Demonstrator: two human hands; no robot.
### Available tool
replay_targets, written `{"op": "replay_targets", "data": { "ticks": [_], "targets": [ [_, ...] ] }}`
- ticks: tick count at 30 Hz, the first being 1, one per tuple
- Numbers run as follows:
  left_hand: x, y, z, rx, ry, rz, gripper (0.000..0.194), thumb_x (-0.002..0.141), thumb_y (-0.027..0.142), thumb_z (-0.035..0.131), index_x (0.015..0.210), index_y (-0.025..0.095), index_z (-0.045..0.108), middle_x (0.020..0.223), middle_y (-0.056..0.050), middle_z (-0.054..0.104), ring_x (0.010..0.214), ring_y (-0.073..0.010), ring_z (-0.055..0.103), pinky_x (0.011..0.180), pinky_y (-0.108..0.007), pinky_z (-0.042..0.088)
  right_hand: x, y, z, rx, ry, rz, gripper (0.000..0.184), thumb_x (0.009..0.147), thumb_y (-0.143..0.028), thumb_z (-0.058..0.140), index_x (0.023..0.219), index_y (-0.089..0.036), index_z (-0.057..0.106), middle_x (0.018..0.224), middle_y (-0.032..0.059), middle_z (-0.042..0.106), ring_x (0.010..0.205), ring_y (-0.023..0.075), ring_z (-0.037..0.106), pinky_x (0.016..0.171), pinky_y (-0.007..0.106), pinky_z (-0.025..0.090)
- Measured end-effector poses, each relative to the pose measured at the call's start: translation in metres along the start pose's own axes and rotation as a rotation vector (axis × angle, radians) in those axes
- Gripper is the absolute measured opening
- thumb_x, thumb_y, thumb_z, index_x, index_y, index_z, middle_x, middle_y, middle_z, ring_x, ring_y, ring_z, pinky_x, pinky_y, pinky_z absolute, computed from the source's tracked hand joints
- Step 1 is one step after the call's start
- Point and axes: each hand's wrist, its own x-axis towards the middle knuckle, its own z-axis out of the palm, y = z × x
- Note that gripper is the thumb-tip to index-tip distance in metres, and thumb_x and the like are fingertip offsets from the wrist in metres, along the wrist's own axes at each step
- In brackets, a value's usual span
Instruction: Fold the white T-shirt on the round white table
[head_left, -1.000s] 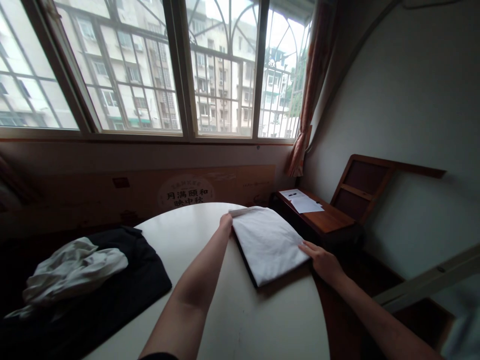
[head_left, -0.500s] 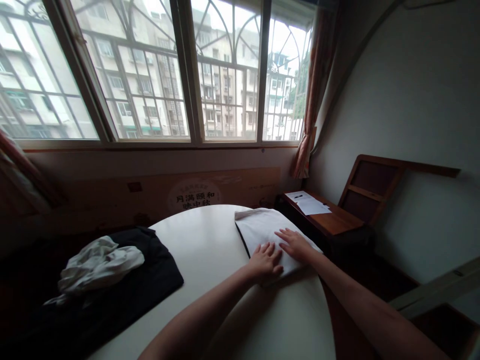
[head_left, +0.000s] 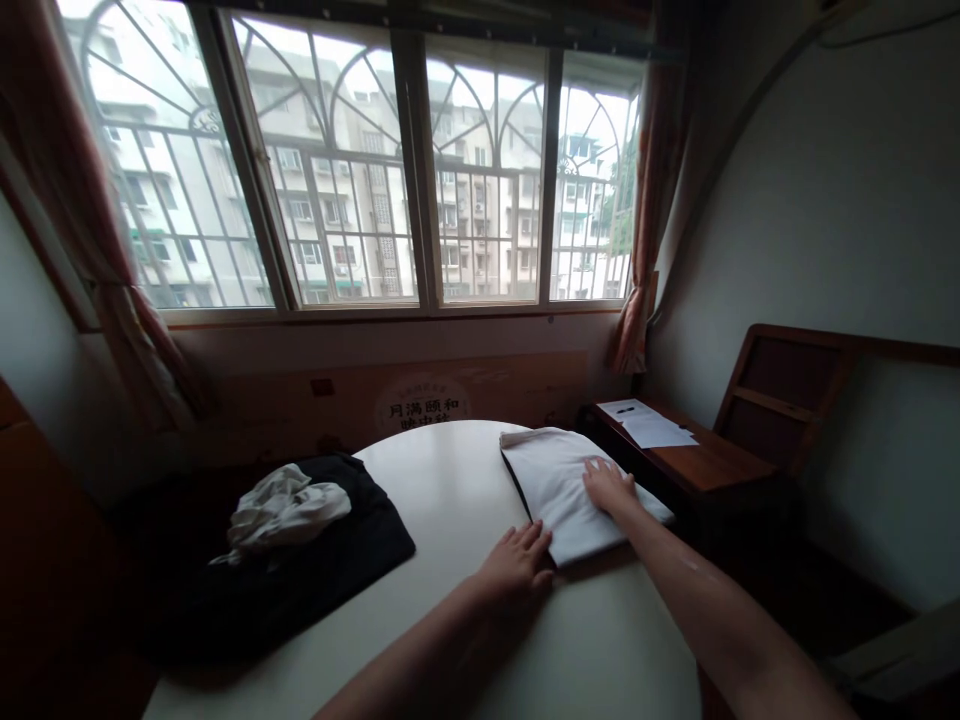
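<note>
A folded white cloth [head_left: 551,465], probably a garment, lies flat at the right side of the round white table [head_left: 442,480]; a dark layer shows along its left edge. My right hand [head_left: 609,487] rests on top of it with fingers spread, and slight creases run beside the fingertips. At the cloth's near left corner is my left hand [head_left: 517,560], its fingers stretched out and touching the edge. Neither hand grips anything.
On the table's left, a crumpled pale cloth [head_left: 289,510] lies on a dark cloth [head_left: 360,540]. Papers [head_left: 656,430] and a pen rest on a wooden bench [head_left: 724,465] to the right. Barred windows [head_left: 337,200] and a printed cardboard panel [head_left: 525,385] stand behind.
My left hand has slid off the white cloth's top to its near left corner. My right hand stays on the cloth. The view has turned left and up.
</note>
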Motion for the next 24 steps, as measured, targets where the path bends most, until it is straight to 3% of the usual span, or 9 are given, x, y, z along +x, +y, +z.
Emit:
{"op": "replay_targets", "data": {
  "ticks": [3,5,8,10,11,14,17,21,24],
  "targets": [
    [-0.03,-0.011,-0.01,-0.017,-0.03,0.015,0.07,0.096,0.046,0.05,0.159,0.02,0.035,0.167,-0.016,0.026,0.154,-0.0344,0.023,0.125,-0.055,0.018,-0.016,-0.031,-0.006,0.054,0.066,-0.096,0.047,0.096,-0.015,0.046,0.141,-0.014,0.058,0.148,0.0246,0.053,0.142,0.0371,0.044,0.113,0.062,0.027],
    [-0.048,-0.02,-0.018,-0.059,-0.038,0.012,0.069,0.091,0.042,0.058,0.155,0.02,0.043,0.165,-0.017,0.031,0.153,-0.0367,0.026,0.124,-0.056,0.02,-0.032,-0.061,-0.008,0.104,0.115,-0.202,0.05,0.092,-0.014,0.05,0.141,-0.016,0.058,0.152,0.0206,0.051,0.145,0.034,0.041,0.117,0.057,0.026],
    [-0.068,-0.033,-0.03,-0.262,-0.012,-0.022,0.055,0.086,0.037,0.063,0.138,0.019,0.063,0.157,-0.015,0.047,0.147,-0.0346,0.04,0.121,-0.047,0.029,-0.065,-0.108,-0.006,0.421,0.247,-0.405,0.036,0.096,-0.023,0.047,0.125,-0.019,0.068,0.137,0.0152,0.065,0.136,0.0293,0.05,0.114,0.049,0.034],
    [-0.08,-0.042,-0.036,-0.474,0.068,-0.087,0.04,0.086,0.037,0.062,0.121,0.023,0.074,0.141,-0.011,0.065,0.133,-0.0304,0.056,0.114,-0.041,0.04,-0.085,-0.135,0.001,0.659,0.288,-0.46,0.03,0.097,-0.034,0.047,0.097,-0.018,0.072,0.104,0.0127,0.074,0.105,0.0267,0.064,0.097,0.041,0.047],
    [-0.085,-0.046,-0.037,-0.574,0.129,-0.136,0.033,0.085,0.038,0.062,0.111,0.024,0.077,0.127,-0.009,0.072,0.122,-0.0292,0.064,0.107,-0.039,0.046,-0.093,-0.147,0.006,0.728,0.284,-0.455,0.033,0.096,-0.038,0.047,0.081,-0.019,0.068,0.084,0.0089,0.071,0.086,0.0234,0.064,0.083,0.036,0.05],
    [-0.103,-0.056,-0.035,-0.734,0.308,-0.267,0.025,0.081,0.042,0.064,0.087,0.022,0.078,0.091,-0.007,0.078,0.088,-0.0267,0.071,0.085,-0.036,0.054,-0.109,-0.174,0.025,0.789,0.233,-0.39,0.043,0.093,-0.044,0.044,0.055,-0.024,0.042,0.051,-0.004,0.043,0.052,0.0132,0.042,0.052,0.025,0.038],
    [-0.117,-0.063,-0.029,-0.787,0.45,-0.254,0.027,0.081,0.044,0.06,0.074,0.022,0.072,0.079,-0.007,0.075,0.079,-0.0245,0.068,0.08,-0.035,0.052,-0.115,-0.187,0.043,0.85,0.219,-0.361,0.037,0.085,-0.038,0.043,0.055,-0.027,0.024,0.05,-0.0074,0.024,0.049,0.0103,0.027,0.045,0.023,0.024],
    [-0.122,-0.068,-0.02,-0.876,0.513,-0.185,0.03,0.08,0.047,0.061,0.065,0.022,0.066,0.069,-0.005,0.07,0.071,-0.0217,0.064,0.077,-0.034,0.051,-0.122,-0.184,0.058,0.869,0.195,-0.423,0.031,0.072,-0.029,0.047,0.055,-0.026,0.021,0.055,-0.0068,0.022,0.054,0.0102,0.024,0.05,0.026,0.019],
    [-0.121,-0.068,-0.015,-0.902,0.559,-0.213,0.035,0.081,0.051,0.061,0.062,0.021,0.062,0.063,-0.004,0.064,0.063,-0.0181,0.059,0.068,-0.031,0.048,-0.126,-0.176,0.061,0.858,0.135,-0.474,0.028,0.066,-0.025,0.047,0.055,-0.025,0.022,0.057,-0.0063,0.021,0.057,0.0102,0.023,0.052,0.027,0.017]
  ]
}}
